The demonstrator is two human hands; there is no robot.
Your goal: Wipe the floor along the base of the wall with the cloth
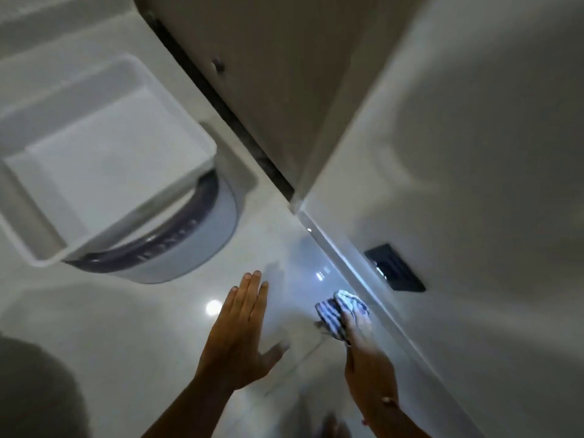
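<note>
Right hand [363, 336] presses cloth [343, 311] against wall [442, 184] base.

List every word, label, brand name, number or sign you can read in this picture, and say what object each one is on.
None can be read.
Dark band on the white appliance: pale marks, possibly lettering or buttons, too blurred to read.
Dark wall plate: no legible text.
Striped cloth under the right hand: stripes only, no lettering.

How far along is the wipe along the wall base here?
Done: cannot tell; the glossy floor shows no clear wiped strip. In hand: right hand presses the striped cloth against the skirting; left hand is spread, empty. Left: the stretch toward the corner.
</note>
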